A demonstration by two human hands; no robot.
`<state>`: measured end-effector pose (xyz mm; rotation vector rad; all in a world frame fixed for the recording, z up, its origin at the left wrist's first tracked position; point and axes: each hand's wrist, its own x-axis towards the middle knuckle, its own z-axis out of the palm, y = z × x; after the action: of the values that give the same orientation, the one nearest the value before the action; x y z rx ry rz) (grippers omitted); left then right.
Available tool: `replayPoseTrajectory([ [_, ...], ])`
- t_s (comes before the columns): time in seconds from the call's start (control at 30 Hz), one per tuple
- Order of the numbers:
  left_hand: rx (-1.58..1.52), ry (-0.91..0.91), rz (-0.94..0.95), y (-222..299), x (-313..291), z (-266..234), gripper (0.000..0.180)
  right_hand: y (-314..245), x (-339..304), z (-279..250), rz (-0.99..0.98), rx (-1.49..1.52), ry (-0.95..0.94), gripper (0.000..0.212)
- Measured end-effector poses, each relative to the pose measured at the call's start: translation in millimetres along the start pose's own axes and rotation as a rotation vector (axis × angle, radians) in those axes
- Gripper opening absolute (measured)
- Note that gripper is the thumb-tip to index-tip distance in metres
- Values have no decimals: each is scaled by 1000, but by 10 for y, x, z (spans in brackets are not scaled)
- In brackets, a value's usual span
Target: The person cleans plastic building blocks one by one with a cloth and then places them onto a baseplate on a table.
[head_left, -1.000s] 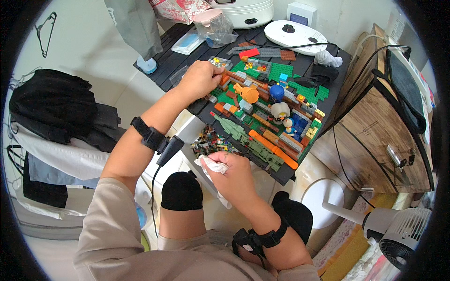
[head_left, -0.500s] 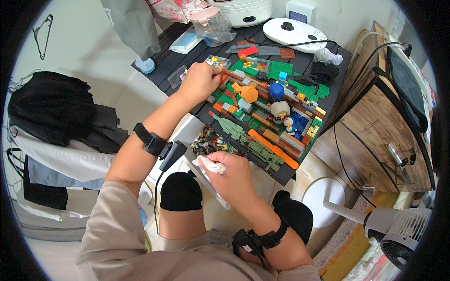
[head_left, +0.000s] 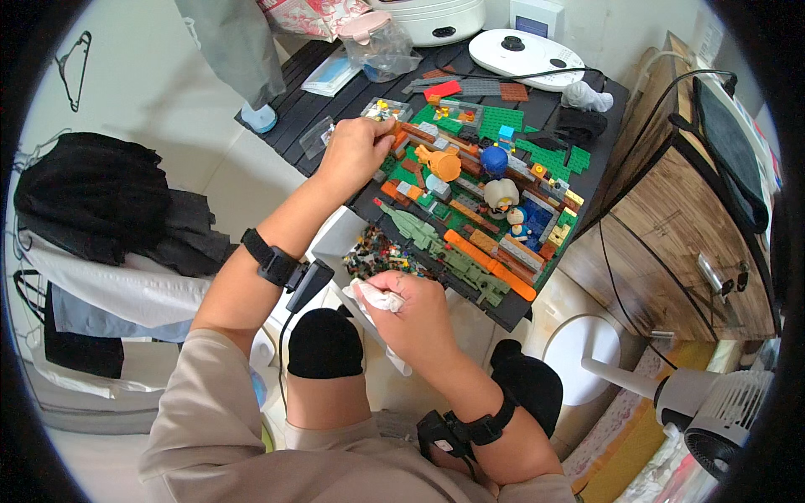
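My left hand [head_left: 357, 152] is over the far left edge of a toy brick build [head_left: 470, 197]. Its fingertips are pinched together against that edge; what lies between them is hidden. In my right hand [head_left: 417, 317] is a crumpled white cloth [head_left: 375, 295], gripped between thumb and fingers. That hand hovers just past the table's near edge, beside a white box [head_left: 340, 235] full of small loose bricks [head_left: 381, 251]. On the build stand an orange figure [head_left: 438, 163], a blue-topped figure [head_left: 493, 159] and a pale-domed figure [head_left: 501, 195]. Long green pieces [head_left: 428, 239] lie along its near side.
The black table [head_left: 293, 126] also carries clear plastic trays [head_left: 386, 109], flat grey plates [head_left: 478, 87], a white round-ended lid [head_left: 527, 60] and a bagged pink-lidded cup [head_left: 375, 50]. A wooden cabinet [head_left: 671, 243] stands to the right, with a white fan [head_left: 713, 411] below it.
Almost nothing differs. The view has shifted slightly; my left hand stays at the build's far left edge and my right hand keeps its grip on the cloth.
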<state>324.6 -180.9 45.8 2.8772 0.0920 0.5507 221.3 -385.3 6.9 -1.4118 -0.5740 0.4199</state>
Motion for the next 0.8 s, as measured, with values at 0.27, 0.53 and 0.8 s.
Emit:
replayPoseTrajectory([
  [0.27,69,73,82,-25,-7,57,25,-22,-4,-13,16,8,-16,19],
  [0.53,-58,47,-3,25,-7,62,25,-16,-5,-15,10,-4,-25,18],
  [0.8,-324,101,-155,-121,-43,177,24,-10,-2,-19,18,2,-38,19],
])
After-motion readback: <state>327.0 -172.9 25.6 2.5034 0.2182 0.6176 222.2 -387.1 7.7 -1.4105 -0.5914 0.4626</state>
